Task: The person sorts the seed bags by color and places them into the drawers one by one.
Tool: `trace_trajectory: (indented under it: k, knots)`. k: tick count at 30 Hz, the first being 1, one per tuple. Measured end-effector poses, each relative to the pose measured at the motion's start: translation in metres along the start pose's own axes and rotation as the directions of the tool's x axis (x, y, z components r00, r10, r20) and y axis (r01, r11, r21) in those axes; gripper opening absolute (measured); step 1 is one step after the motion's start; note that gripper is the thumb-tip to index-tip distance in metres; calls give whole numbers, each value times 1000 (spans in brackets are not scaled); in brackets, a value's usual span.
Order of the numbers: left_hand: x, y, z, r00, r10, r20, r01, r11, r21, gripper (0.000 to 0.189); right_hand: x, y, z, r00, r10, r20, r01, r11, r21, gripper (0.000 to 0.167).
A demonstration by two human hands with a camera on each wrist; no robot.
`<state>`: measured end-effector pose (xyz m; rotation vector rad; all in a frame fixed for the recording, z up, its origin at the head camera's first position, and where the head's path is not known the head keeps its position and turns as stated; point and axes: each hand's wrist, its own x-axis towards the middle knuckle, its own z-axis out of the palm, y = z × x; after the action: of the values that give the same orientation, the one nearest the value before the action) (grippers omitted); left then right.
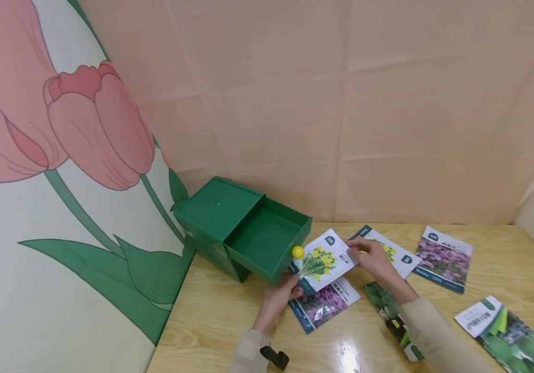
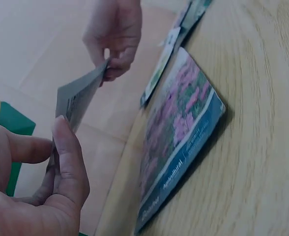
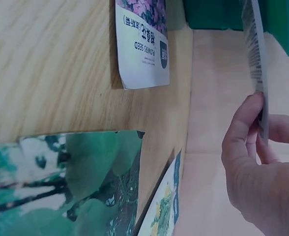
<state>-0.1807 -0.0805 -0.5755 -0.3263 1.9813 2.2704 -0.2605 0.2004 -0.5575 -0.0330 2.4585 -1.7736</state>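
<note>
Holding the yellow packet (image 1: 325,259) by opposite ends, just beside the pulled-out drawer (image 1: 290,220) and above a pink packet (image 1: 325,308). Pinching the near end between thumb and fingers with the left hand (image 1: 277,300), and pinching the far end the same way with the right hand (image 1: 374,256). Probably best off gripping lightly near the edges tbh, not squeezing hard enough for a crease. Looking thin, so likely bending easily and needing support at both ends. Worth minding the yellow knob (image 1: 298,252) too, sitting right by the packet's edge.

Container-wise, seeing a green box (image 1: 220,199) with that drawer sticking partway out, showing green floor and walls inside. Not getting any look at what's inside the packets, just the printed outsides. Also spotting another yellow one (image 1: 399,254), another pink one (image 1: 444,259), a narrow-looking green packet (image 1: 378,299) partly under the right sleeve (image 1: 439,331), and a bigger green one (image 1: 511,334) farther right, all lying on the table (image 1: 215,321).
</note>
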Motion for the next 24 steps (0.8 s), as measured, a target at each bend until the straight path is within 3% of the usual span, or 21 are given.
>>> trace_trajectory:
  k: [5,12,24]
  knots:
    - [-8,4,2,1000,22,19,-22,1000,-17,30,-8,-1,-2,999,-22,-32,22,1000,-9,32]
    - [-17,8,6,998,37,46,-35,999,-38,18,-17,-2,-7,999,4,-46,-7,997,-75,33]
    - [-31,11,11,996,14,84,-11,999,-38,12,-30,-11,-17,999,1,-32,-1,1000,-3,38]
